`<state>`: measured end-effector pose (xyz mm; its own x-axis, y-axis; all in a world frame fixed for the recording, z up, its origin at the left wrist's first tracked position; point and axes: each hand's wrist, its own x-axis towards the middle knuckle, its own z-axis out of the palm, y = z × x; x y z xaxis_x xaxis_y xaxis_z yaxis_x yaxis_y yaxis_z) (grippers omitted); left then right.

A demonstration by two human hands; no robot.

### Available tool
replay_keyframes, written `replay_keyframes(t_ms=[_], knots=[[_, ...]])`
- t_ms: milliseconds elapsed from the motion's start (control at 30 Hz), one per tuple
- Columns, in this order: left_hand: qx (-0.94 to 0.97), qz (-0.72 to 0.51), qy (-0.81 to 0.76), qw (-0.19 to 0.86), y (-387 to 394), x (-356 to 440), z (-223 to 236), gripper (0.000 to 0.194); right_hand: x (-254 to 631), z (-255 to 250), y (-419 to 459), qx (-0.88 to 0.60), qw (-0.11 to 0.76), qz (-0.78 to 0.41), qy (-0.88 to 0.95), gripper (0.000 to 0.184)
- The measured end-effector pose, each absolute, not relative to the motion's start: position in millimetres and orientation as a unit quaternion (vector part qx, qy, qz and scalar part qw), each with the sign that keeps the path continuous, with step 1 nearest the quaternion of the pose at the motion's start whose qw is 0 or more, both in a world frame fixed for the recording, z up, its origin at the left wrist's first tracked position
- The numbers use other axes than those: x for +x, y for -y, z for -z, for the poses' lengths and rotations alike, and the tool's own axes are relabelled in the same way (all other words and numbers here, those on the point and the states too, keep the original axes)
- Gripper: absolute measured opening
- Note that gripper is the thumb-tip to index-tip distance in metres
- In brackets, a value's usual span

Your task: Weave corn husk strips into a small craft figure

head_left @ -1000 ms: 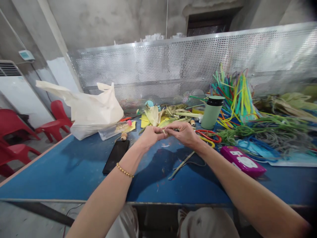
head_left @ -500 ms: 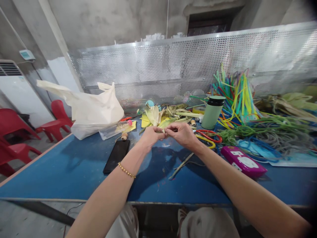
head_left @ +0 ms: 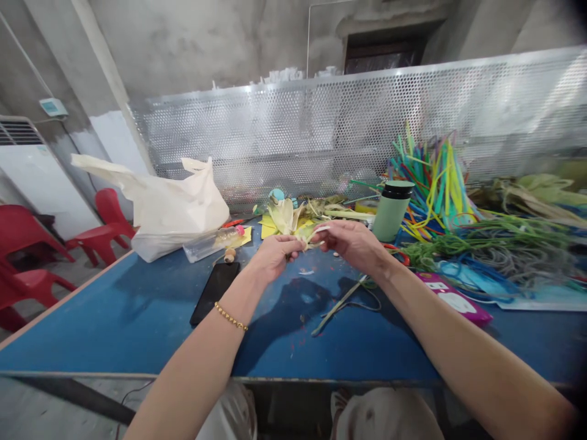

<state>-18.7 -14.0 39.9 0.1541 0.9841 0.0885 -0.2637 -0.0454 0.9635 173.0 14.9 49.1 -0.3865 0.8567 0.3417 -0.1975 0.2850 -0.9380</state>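
Pinched in my left hand, above the middle of the blue table, is a pale yellow-green corn husk. My right hand sits just to the right, its fingers bent round a thin whitish end of the husk. Exactly where the fingertips meet the husk is partly hidden. Behind the left fingers stands a wider pale husk; I cannot tell if it joins the held one. A dry stalk and a thin cord lie on the table below the right hand.
A black phone, a wooden spool and a white plastic bag are at left. Right of my hands stand a green tumbler, coloured pipe cleaners, green cords and a purple packet. A perforated metal panel borders the back.
My right hand has moved a little right, away from the left, opening a gap where the pale husk end shows. Red- and yellow-handled tools are now mostly covered by it.
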Motion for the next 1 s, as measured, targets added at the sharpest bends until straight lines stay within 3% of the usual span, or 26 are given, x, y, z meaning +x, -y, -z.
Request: replay_keyframes(t_ms=[433, 1000], knots=[[0.487, -0.510, -0.367, 0.607, 13.2, -19.3, -37.2, 0.016, 169.4, -57.4, -4.2, -0.249, 0.476, -0.406, 0.740, 0.024], [0.503, -0.514, -0.359, 0.595, 13.0, -17.0, -36.4, 0.017, 161.7, -48.8, -9.4, -0.296, 0.507, -0.417, 0.695, 0.030]])
